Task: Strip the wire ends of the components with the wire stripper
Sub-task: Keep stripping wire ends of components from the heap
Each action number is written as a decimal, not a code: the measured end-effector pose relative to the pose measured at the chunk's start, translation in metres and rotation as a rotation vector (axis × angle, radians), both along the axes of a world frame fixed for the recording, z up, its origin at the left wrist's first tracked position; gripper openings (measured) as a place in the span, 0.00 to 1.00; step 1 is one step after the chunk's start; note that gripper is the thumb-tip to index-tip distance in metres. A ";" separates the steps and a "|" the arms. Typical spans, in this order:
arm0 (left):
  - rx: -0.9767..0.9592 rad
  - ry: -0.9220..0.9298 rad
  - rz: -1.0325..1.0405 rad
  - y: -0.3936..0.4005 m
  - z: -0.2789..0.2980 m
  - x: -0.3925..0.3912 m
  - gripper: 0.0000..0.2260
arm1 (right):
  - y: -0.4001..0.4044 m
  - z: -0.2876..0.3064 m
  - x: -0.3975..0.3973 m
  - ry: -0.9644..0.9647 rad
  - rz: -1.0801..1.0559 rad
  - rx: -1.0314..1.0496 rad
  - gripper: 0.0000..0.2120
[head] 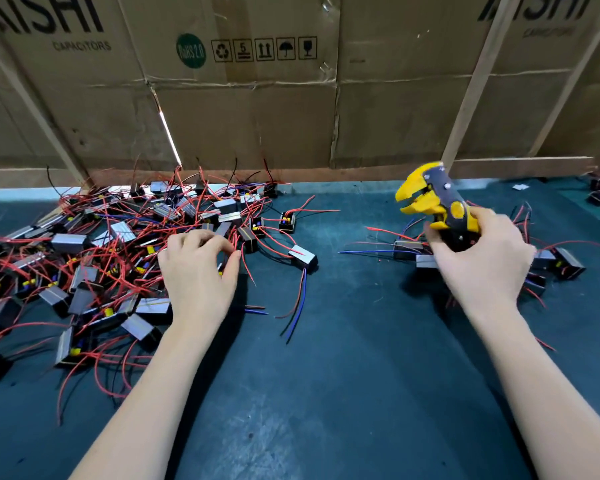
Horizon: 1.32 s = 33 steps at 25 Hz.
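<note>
Your left hand point(199, 268), fingers curled and pinching red wires, sits at the right edge of the heap of small black wired components point(94, 258) at frame left, while your right hand point(482, 258) grips the yellow-and-grey wire stripper point(437, 202) well apart at right, its open yellow jaws pointing left toward that heap.

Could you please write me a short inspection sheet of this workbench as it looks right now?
Surface: dark teal mat, scuffed.
Job's things: yellow and grey wire stripper, head raised; large pile of components at left, smaller group at right.
Clutter: one stray component between the piles.
Grippers: right hand grips the stripper's handles; left hand, fingers curled, pinches red wires at the pile's edge.
Cables: red, blue and black leads tangled over the pile.
Surroundings: cardboard wall with wooden battens behind.
</note>
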<state>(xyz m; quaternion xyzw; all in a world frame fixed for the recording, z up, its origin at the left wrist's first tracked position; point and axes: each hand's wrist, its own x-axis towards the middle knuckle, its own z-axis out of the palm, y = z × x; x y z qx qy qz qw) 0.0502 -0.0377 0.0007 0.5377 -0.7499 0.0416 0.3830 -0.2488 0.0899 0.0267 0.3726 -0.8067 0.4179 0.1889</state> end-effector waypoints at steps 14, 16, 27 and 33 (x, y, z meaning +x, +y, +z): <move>0.443 0.464 -0.814 0.059 0.011 -0.049 0.06 | 0.002 0.003 0.021 0.064 0.366 -0.202 0.23; 0.588 0.565 -0.852 0.061 0.009 -0.053 0.06 | 0.002 0.001 0.023 0.128 0.376 -0.065 0.19; 0.599 0.763 -0.794 0.061 0.008 -0.051 0.06 | -0.004 -0.016 0.021 0.275 0.232 0.320 0.23; 0.729 0.816 -0.799 0.059 0.005 -0.052 0.25 | -0.006 -0.018 0.022 0.308 0.243 0.410 0.23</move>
